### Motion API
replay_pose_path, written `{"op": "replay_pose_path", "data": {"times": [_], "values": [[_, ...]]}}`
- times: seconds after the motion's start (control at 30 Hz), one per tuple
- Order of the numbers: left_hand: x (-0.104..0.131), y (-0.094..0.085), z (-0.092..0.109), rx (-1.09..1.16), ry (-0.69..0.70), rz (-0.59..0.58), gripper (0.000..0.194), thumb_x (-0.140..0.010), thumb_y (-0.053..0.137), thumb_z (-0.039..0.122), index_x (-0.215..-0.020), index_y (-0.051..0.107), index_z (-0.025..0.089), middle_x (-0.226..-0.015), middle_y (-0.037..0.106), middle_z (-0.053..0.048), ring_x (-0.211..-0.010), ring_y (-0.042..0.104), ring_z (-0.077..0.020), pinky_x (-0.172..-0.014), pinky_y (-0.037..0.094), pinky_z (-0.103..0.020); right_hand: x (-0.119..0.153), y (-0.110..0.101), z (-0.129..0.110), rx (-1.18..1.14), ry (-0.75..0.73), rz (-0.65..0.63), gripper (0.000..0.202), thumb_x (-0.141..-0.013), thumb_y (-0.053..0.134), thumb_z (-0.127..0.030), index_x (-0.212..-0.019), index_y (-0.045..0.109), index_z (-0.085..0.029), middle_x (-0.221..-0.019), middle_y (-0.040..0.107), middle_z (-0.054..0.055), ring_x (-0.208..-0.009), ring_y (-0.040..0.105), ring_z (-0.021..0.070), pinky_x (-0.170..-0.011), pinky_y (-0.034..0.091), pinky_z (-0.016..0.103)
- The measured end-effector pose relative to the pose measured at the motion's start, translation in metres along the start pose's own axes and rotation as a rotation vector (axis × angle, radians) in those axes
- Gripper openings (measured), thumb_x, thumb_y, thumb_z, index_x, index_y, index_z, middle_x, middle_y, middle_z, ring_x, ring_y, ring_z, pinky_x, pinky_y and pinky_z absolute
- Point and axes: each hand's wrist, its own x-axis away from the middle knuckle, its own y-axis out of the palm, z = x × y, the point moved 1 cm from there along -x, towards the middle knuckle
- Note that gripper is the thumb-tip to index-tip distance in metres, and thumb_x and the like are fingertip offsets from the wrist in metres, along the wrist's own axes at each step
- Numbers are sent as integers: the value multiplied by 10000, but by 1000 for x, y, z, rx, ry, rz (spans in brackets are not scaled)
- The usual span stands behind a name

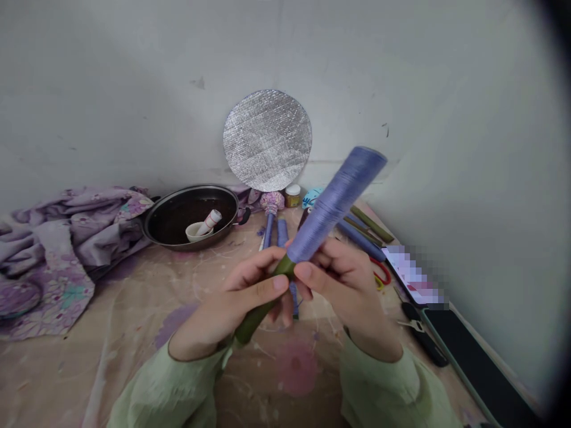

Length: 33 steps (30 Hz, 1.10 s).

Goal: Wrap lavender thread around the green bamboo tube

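A green stick-like tube (pixel 255 322) slants up to the right in front of me, its upper part wound closely with violet-blue thread (pixel 336 202). My left hand (pixel 243 291) is closed round the green part, with the thumb lying along it. Where the winding ends, my right hand (pixel 348 288) pinches the tube between thumb and fingers. Some fingers of both hands are hidden behind it. Below and behind the hands, part of another blue wound piece (pixel 293 297) shows.
Violet cloth (pixel 49 244) lies left of a black pan (pixel 196 193) holding a white cup (pixel 193 233). A silver disc (pixel 267 139) leans against the wall. Right are red-handled scissors (pixel 384 273), a lit phone (pixel 410 276), a black key (pixel 423 336) and green sticks (pixel 372 226).
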Motion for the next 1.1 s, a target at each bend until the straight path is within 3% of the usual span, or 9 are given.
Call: {"op": "replay_pose_path", "data": {"times": [0.13, 0.27, 0.47, 0.7, 0.8, 0.97, 1.1], "values": [[-4, -5, 4, -347, 86, 182, 205, -890, 742, 337, -1018, 686, 187, -783, 639, 14, -690, 580, -114, -654, 494, -226, -8, 0, 8, 32, 14, 33, 138, -918, 736, -324, -905, 651, -216, -664, 672, -45, -536, 688, 116, -512, 579, 210], [-3, -9, 4, -473, 89, 201, 359, -991, 547, 495, -860, 650, 177, -739, 571, 7, -690, 512, -128, -631, 437, -249, -12, 1, 13, 104, 29, 28, 166, -902, 745, -352, -911, 653, -214, -663, 703, -37, -559, 724, 136, -561, 619, 229], [-5, -7, 4, -406, 119, 219, 419, -956, 574, 555, -755, 580, 188, -641, 439, 43, -579, 367, -103, -526, 309, -237, -10, 5, 13, 82, 76, -27, 198, -858, 804, -339, -935, 659, -229, -727, 769, -20, -652, 793, 171, -603, 634, 234], [-7, -10, 4, -321, 60, 173, 427, -943, 609, 513, -684, 557, 178, -589, 461, 41, -524, 373, -85, -471, 275, -215, -10, 10, 11, 50, 112, -13, 272, -804, 834, -401, -905, 638, -242, -690, 742, -35, -635, 778, 177, -633, 654, 279], [-9, -12, 3, -337, 93, 215, 449, -953, 599, 507, -656, 556, 173, -564, 452, 43, -496, 361, -77, -459, 271, -215, -11, 11, 10, 112, 99, 48, 253, -799, 821, -386, -905, 639, -245, -601, 643, -72, -533, 689, 137, -534, 586, 250], [-13, -17, 1, -320, 116, 222, 463, -948, 606, 525, -652, 557, 172, -572, 461, 34, -490, 375, -78, -446, 275, -212, -10, 11, 9, 245, 28, 173, 295, -788, 814, -301, -975, 594, -239, -491, 380, -147, -397, 327, 60, -389, 291, 193], [-14, -20, -3, -231, 126, 191, 417, -964, 596, 508, -729, 606, 163, -582, 467, 36, -490, 382, -74, -449, 283, -199, -9, 9, 10, 209, 43, 154, 181, -847, 719, -311, -859, 554, -237, -524, 458, -106, -402, 392, 72, -403, 313, 207]]}}
